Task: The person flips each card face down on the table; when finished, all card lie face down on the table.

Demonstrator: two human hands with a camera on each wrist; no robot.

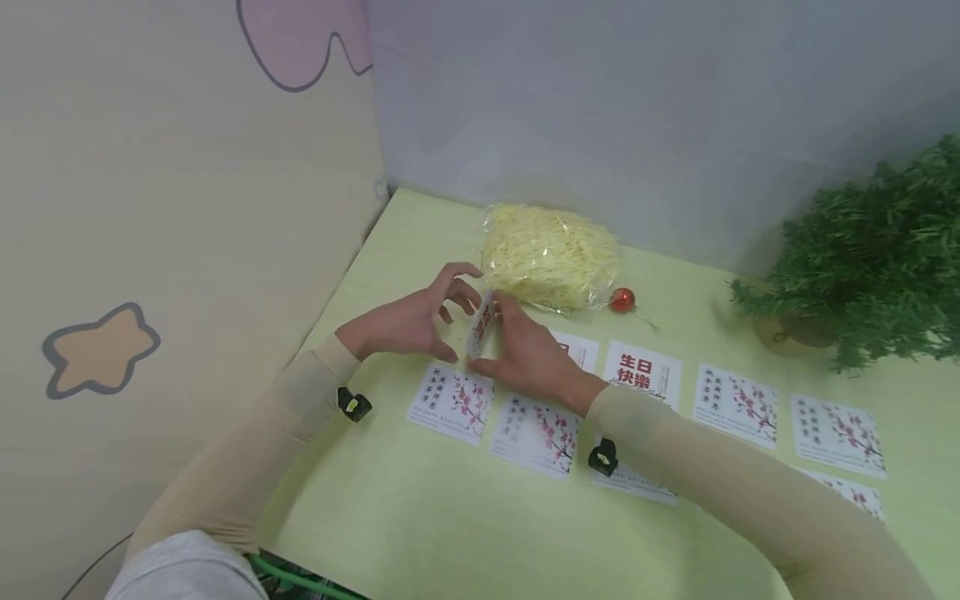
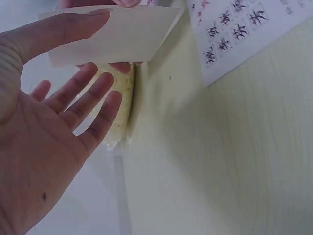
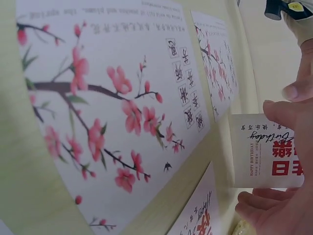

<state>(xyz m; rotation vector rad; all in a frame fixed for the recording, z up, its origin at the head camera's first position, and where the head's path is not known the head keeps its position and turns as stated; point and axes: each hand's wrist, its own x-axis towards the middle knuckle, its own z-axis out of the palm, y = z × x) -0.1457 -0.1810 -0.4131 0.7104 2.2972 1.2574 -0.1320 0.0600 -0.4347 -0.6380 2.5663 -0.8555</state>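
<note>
My right hand (image 1: 525, 350) grips a white birthday card (image 3: 250, 152) between thumb and fingers at opposite edges, standing it on edge above the table. Red characters and "Happy Birthday" lettering face the right palm. On the card's plain white back side, my left hand (image 1: 408, 321) is spread loosely, its thumb overlapping the card in the left wrist view. The other left fingers (image 2: 100, 90) extend past the lower edge there. Just in front of both hands lie two blossom-printed cards, one at left (image 1: 450, 404) and one beside it (image 1: 534, 437).
Behind the hands sits a clear bag of pale yellow paper shreds (image 1: 551, 254), with a red ornament ball (image 1: 622, 300) at its right. More cards (image 1: 737, 406) lie in rows to the right, partly under the right forearm. A potted green plant (image 1: 870, 258) stands at far right.
</note>
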